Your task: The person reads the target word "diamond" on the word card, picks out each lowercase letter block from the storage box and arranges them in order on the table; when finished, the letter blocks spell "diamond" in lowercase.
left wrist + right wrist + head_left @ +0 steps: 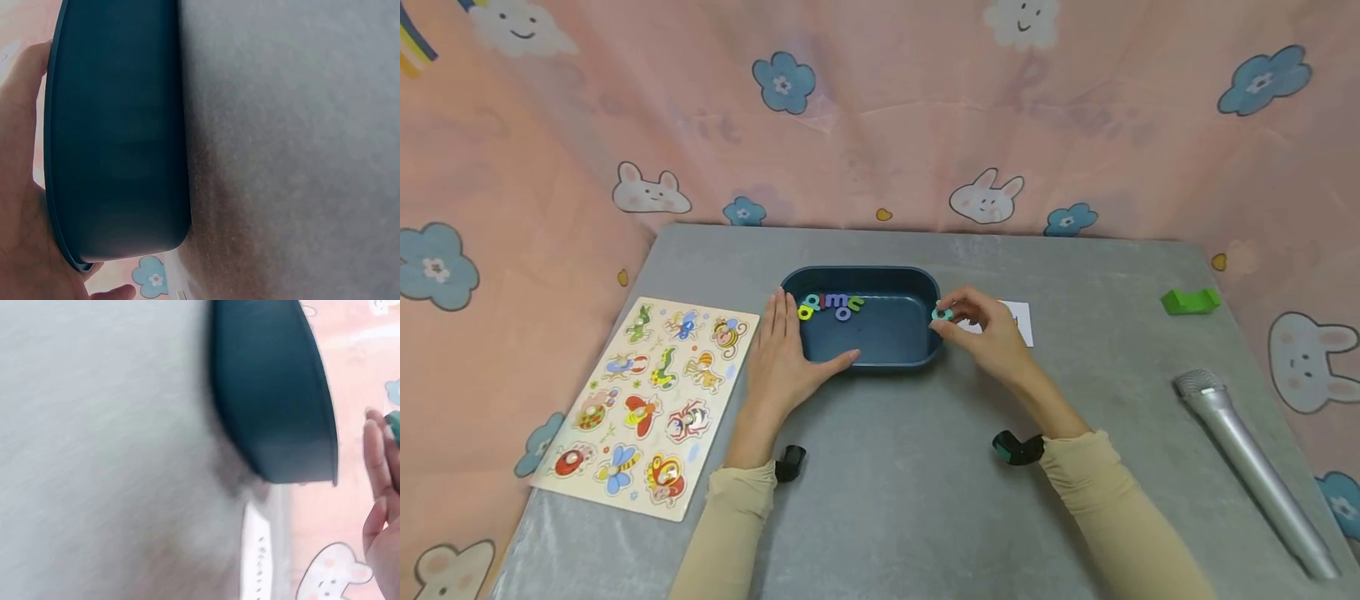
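A dark blue tray (880,343) stands on the table. Several coloured foam-like letters, among them a purple m (836,300) and a green n (855,304), lie at its left side. My left hand (786,358) rests against the tray's left end, fingers straight along the side and thumb at the front rim; the left wrist view shows this hand (22,181) at the tray's corner. Over the right rim, my right hand (992,337) pinches a small teal letter (942,314) between thumb and fingers. Which letter it is, I cannot tell.
A white card (1021,321) lies partly behind my right hand. An insect picture board (651,404) lies at the left. On the right are a green block (1191,302) and a silver microphone (1255,471). A pink printed curtain (880,142) hangs behind the table.
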The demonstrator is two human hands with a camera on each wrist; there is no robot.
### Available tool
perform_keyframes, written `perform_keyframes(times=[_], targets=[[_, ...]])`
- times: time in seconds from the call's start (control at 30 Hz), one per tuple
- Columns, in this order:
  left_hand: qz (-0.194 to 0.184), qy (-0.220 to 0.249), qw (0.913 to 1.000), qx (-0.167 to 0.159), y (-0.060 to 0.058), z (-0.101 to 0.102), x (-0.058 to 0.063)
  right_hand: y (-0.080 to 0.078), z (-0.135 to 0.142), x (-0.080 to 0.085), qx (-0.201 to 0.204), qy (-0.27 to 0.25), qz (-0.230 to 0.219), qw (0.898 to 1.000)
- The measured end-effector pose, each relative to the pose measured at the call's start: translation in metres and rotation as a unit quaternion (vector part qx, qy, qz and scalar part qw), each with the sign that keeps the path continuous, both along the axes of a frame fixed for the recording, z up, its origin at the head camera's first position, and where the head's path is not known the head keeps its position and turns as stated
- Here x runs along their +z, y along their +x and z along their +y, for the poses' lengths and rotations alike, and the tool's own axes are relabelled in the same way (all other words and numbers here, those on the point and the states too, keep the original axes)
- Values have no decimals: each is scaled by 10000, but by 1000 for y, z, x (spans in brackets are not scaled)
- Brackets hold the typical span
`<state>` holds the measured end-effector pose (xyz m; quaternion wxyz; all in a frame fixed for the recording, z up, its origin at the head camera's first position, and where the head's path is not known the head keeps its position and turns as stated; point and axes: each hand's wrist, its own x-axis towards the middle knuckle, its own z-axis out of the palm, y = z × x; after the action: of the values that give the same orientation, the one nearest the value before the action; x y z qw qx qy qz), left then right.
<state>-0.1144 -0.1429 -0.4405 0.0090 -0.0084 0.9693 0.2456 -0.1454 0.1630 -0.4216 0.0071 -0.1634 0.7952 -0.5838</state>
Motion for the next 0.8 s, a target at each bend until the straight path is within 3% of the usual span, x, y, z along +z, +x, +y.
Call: perform_keyframes(times=[0.23, 0.37, 0.47, 0.57, 0.8], targets=[[11, -29, 10000, -25, 0, -1, -1, 17, 23, -3, -388, 243, -301, 9985], [40, -53, 10000, -36, 0, -1, -1, 24, 30, -7, -583, 946, -441, 9928], [47, -49, 10000, -41, 0, -2, -1, 27, 31, -13, -726, 1577, -242, 9845], [52, -9, 10000, -33, 0, -2, 0, 28, 28, -20, -835, 1877, -156, 9785], [59, 28, 9999, -88, 0, -3, 0, 25, 21, -31, -735, 1742, -521, 9806]])
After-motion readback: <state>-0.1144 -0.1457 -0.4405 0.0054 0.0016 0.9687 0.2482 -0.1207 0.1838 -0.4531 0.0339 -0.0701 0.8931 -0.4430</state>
